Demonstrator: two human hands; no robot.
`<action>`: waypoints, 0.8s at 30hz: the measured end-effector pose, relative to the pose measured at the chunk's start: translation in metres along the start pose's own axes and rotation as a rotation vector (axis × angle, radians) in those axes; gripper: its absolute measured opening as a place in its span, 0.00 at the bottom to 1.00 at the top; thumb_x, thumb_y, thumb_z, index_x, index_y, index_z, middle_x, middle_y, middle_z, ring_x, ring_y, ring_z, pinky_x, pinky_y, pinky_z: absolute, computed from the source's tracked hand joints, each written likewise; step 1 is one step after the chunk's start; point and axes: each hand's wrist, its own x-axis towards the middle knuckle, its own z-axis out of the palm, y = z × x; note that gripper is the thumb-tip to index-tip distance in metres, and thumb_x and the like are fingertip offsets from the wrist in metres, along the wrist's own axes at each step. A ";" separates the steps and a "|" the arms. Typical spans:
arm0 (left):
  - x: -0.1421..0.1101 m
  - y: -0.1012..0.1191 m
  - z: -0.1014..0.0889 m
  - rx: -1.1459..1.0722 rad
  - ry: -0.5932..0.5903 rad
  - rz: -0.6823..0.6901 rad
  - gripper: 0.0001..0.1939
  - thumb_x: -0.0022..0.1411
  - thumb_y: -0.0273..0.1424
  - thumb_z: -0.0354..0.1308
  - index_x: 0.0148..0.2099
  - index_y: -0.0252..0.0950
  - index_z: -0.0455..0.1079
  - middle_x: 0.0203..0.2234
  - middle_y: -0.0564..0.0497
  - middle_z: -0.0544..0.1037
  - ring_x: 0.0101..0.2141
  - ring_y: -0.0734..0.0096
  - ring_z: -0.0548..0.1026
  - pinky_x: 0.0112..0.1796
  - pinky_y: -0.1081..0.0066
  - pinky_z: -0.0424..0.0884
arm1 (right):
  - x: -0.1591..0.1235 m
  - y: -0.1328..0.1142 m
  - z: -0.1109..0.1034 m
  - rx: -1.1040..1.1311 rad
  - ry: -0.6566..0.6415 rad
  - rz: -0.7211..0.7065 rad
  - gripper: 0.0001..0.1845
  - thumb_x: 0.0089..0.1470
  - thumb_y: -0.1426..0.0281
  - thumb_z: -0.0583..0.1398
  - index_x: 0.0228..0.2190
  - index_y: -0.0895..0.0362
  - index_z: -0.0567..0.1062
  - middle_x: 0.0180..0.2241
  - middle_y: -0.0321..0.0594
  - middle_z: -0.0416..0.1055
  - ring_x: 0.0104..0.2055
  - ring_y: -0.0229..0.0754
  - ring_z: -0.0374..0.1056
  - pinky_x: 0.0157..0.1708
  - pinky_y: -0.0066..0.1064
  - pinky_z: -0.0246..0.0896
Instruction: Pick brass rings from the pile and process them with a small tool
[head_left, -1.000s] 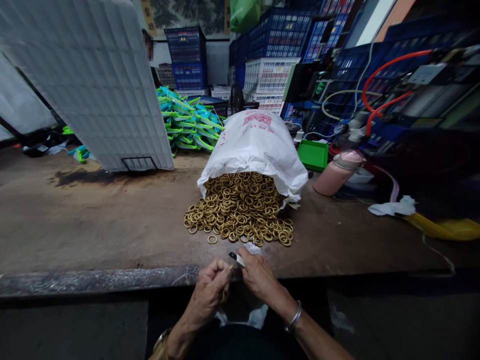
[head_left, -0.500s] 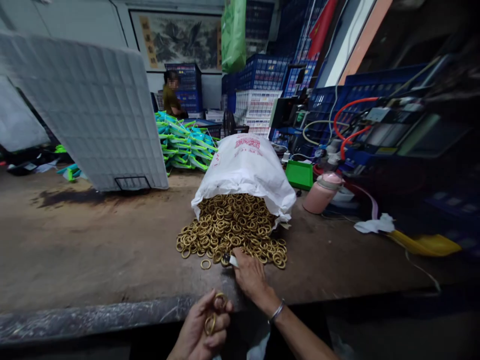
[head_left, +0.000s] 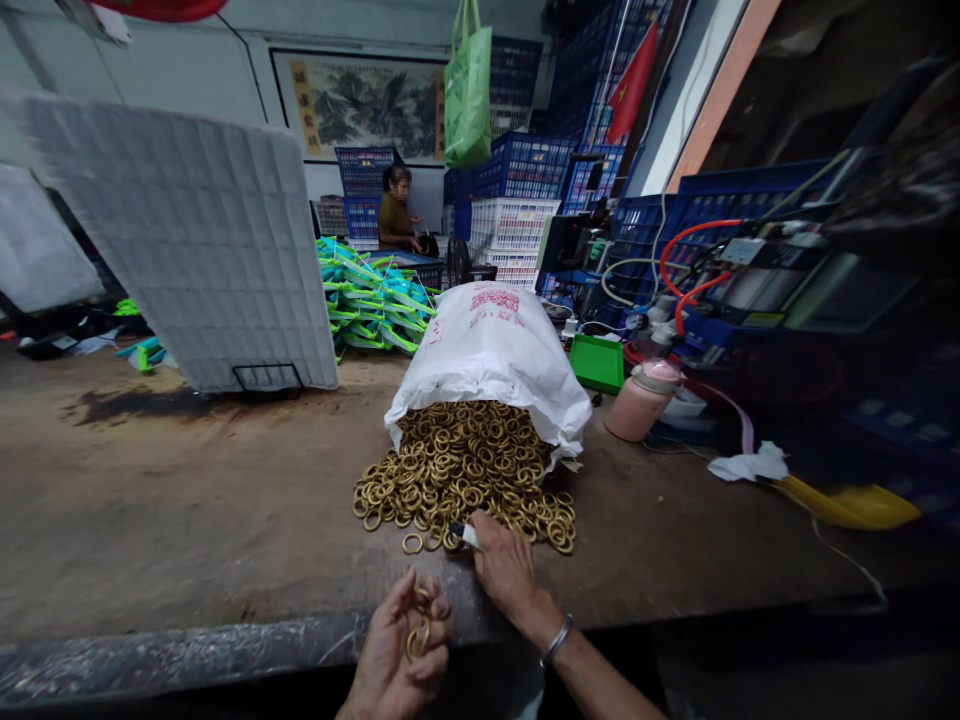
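Note:
A white sack (head_left: 495,350) lies on its side on the brown workbench (head_left: 187,510), and a heap of brass rings (head_left: 465,475) spills from its mouth. My left hand (head_left: 401,645) is at the bench's near edge, fingers curled round a few brass rings (head_left: 417,630). My right hand (head_left: 506,570) reaches to the front of the heap, pinching a small black and white tool (head_left: 465,535) whose tip touches the rings. One ring (head_left: 412,543) lies apart at the heap's front left.
A white gridded panel (head_left: 195,250) leans at the back left. Green and blue plastic parts (head_left: 371,290) are piled behind the sack. A green box (head_left: 598,362), a pink bottle (head_left: 641,400), hoses and machinery crowd the right. A person (head_left: 395,210) stands far back among blue crates.
My hands have parted: the right one went forward to the ring heap with the tool, the left stayed near the edge with rings in it. The view has tilted upward.

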 end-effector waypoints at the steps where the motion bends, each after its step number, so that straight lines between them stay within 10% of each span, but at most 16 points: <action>1: 0.001 0.000 -0.001 -0.004 0.015 0.011 0.11 0.51 0.34 0.58 0.28 0.30 0.64 0.18 0.54 0.63 0.13 0.86 0.57 0.10 0.86 0.44 | 0.000 0.000 0.001 0.000 0.009 -0.005 0.14 0.48 0.81 0.49 0.35 0.55 0.67 0.34 0.38 0.72 0.33 0.38 0.66 0.29 0.29 0.44; 16: 0.002 0.010 0.008 -0.106 0.212 0.149 0.16 0.62 0.36 0.44 0.26 0.31 0.61 0.15 0.55 0.58 0.17 0.81 0.62 0.12 0.86 0.47 | 0.000 0.005 -0.011 0.670 0.009 -0.050 0.12 0.57 0.63 0.44 0.27 0.55 0.61 0.25 0.33 0.61 0.28 0.36 0.59 0.31 0.26 0.52; 24: 0.002 0.012 0.015 0.176 0.154 0.199 0.07 0.52 0.29 0.57 0.28 0.31 0.62 0.23 0.53 0.67 0.16 0.87 0.60 0.13 0.87 0.48 | -0.011 0.004 -0.016 1.012 -0.115 0.030 0.12 0.53 0.60 0.50 0.26 0.56 0.61 0.22 0.30 0.56 0.23 0.32 0.52 0.24 0.22 0.50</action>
